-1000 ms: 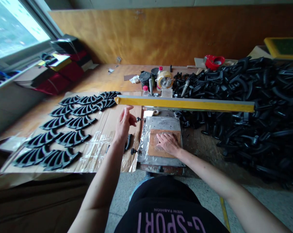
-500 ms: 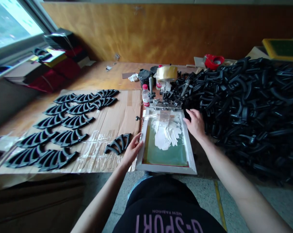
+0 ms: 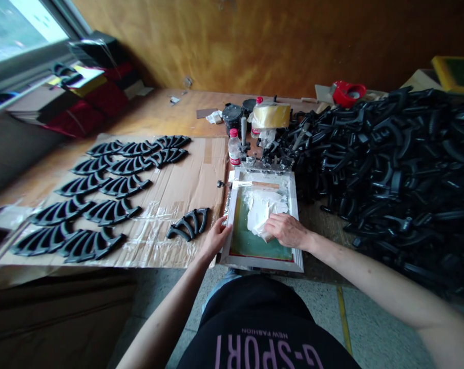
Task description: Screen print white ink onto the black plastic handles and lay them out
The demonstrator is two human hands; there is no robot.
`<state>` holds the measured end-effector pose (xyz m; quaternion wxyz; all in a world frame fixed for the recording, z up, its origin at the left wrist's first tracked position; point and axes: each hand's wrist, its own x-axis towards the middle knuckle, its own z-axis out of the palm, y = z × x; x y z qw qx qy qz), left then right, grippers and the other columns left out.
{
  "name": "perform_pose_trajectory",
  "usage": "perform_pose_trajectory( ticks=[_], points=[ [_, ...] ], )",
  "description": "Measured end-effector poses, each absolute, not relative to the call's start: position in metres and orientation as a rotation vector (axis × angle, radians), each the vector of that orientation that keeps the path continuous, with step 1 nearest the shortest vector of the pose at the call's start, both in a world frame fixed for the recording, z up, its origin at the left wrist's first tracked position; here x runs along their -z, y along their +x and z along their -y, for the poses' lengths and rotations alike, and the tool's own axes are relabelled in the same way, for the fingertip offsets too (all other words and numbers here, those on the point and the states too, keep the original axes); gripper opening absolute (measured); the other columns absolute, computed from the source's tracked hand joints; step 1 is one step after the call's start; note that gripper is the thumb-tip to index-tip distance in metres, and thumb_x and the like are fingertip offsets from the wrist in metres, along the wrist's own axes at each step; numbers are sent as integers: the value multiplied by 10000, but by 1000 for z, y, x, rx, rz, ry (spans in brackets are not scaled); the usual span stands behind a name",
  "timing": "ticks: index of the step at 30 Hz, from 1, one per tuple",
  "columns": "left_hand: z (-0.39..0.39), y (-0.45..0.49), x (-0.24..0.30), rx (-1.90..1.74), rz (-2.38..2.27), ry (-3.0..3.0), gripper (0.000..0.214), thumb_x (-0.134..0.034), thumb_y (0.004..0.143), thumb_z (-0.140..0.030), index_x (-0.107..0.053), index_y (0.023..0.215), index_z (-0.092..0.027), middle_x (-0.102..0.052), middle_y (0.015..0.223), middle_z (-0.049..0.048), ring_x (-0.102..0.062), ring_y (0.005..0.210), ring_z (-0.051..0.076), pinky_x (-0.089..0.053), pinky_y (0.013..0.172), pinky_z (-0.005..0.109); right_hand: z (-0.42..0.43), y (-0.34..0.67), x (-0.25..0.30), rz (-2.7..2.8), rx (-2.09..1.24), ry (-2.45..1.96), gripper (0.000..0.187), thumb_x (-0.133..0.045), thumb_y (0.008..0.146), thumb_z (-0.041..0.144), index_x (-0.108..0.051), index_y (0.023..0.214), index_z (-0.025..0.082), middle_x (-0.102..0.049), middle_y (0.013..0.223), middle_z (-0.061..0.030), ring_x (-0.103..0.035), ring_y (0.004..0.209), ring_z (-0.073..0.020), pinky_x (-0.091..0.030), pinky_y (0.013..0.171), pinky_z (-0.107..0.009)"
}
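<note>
A screen-printing frame (image 3: 299, 230) with a green mesh lies flat in front of me, white ink (image 3: 258, 210) spread over its upper part. My left hand (image 3: 217, 234) grips the left rail of this frame, fingers at the edge and thumb on top. Over the mesh, my right hand (image 3: 288, 230) is closed on a small squeegee (image 3: 268, 237), mostly hidden by the fingers, at the lower edge of the ink. Left of the frame, a single black curved plastic part (image 3: 189, 224) with slots rests on the cardboard (image 3: 159, 241).
Rows of black slotted parts (image 3: 117, 211) cover the cardboard's left side. A large heap of black plastic parts (image 3: 389, 169) fills the right. Behind the frame stand metal hinge clamps (image 3: 268, 164), a red-capped bottle (image 3: 234, 148), a black tub (image 3: 232, 117) and a tape roll (image 3: 271, 116).
My right hand has moved from the frame's upper right edge onto the mesh and taken hold of the squeegee, which lay near the top. My left hand stays at the left rail.
</note>
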<state>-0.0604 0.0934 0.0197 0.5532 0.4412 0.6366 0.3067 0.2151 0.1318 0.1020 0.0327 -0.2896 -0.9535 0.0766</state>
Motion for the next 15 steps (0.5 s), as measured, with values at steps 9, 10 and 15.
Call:
perform_pose_trajectory(
  ticks=[9, 10, 15],
  points=[
    [-94, -60, -28, -742, -1477, 1036, 716, -615, 787, -546, -496, 1373, -152, -673, 830, 36, -600, 669, 148, -419, 557, 226, -117, 211, -76, 2753, -35, -990, 245, -447, 870, 50, -662, 917, 159, -648, 885, -89, -532, 849, -212, -372, 695, -316],
    [-94, -60, -27, -743, -1480, 1043, 711, -613, 793, -542, -494, 1375, -152, -673, 832, 38, -604, 677, 149, -424, 562, 226, -113, 214, -76, 2770, -65, -958, 229, -465, 867, 59, -665, 908, 163, -649, 875, -82, -536, 836, -208, -378, 689, -312],
    [-94, -62, -45, -748, -1444, 1014, 754, -634, 790, -542, -440, 1429, -191, -671, 798, 23, -600, 640, 147, -414, 537, 220, -143, 209, -107, 2613, -198, -1195, 204, -601, 898, 230, -672, 1089, 224, -665, 910, -32, -586, 860, -187, -429, 724, -278]
  ],
)
